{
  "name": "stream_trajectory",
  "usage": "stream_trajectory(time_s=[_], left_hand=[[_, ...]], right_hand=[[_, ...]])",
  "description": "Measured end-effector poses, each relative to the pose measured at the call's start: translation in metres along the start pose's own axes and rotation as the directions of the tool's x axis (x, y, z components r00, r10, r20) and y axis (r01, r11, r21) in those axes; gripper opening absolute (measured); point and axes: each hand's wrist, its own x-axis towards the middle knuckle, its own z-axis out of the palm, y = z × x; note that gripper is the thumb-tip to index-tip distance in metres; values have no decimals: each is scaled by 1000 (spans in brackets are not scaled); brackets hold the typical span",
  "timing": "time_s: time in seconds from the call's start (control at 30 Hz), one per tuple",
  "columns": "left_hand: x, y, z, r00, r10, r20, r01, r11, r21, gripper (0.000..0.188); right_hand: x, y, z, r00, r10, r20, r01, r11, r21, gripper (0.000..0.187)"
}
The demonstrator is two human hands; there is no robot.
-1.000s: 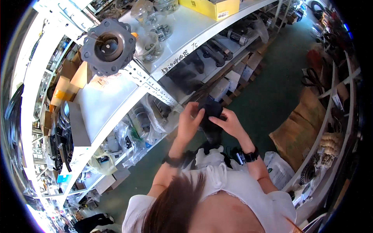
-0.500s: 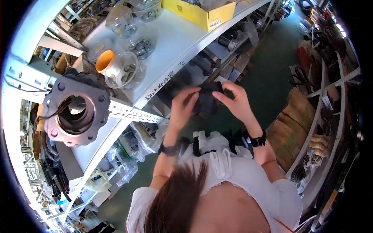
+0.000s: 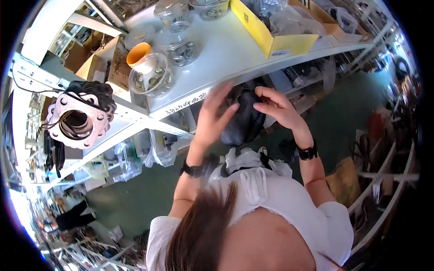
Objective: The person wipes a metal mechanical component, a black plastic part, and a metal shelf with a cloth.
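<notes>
In front of my body hangs a dark, bulging bag-like bundle [image 3: 244, 119], black with a bluish sheen; its contents do not show. My right hand [image 3: 278, 108] pinches its upper right edge between thumb and fingers. At the bundle's left side, my left hand [image 3: 212, 117] has its fingers stretched up and the thumb held apart. Motion blurs those fingertips, and the thumb tip lies close to or against the bundle.
To the left, a bunch of flat metal gaskets [image 3: 83, 135] hangs from the rack post. Clear plastic tubs [image 3: 151, 81], an orange ring [image 3: 138, 54] and a yellow box [image 3: 271, 43] stand on the white shelf [image 3: 212, 58]. Another rack [image 3: 384, 180] rises at right.
My view has turned, so shelf and gaskets sit differently. The bundle now shows larger between my hands. My left hand has opened out, its fingers raised; my right stays at the bundle's edge.
</notes>
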Motion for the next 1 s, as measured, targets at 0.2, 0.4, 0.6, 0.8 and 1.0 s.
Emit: stream_trajectory(time_s=[0.2,0.4,0.6,0.8,1.0], left_hand=[[-8,12,29,958,-276,78,284,951,-119,33],[-19,-5,65,886,-464,-10,451,865,-220,32],[-10,-10,76,886,-454,-90,438,885,-156,30],[-19,-48,53,938,-246,-244,269,961,64,25],[-53,-48,3,771,-571,-283,557,819,-136,22]], right_hand=[[12,14,-26,988,65,140,-65,998,-2,12],[15,51,-29,980,-164,-114,135,965,-226,17],[24,74,-22,920,-190,-342,60,932,-357,17],[51,91,25,808,-457,-373,144,766,-626,16],[60,98,88,818,-500,-286,212,723,-657,10]])
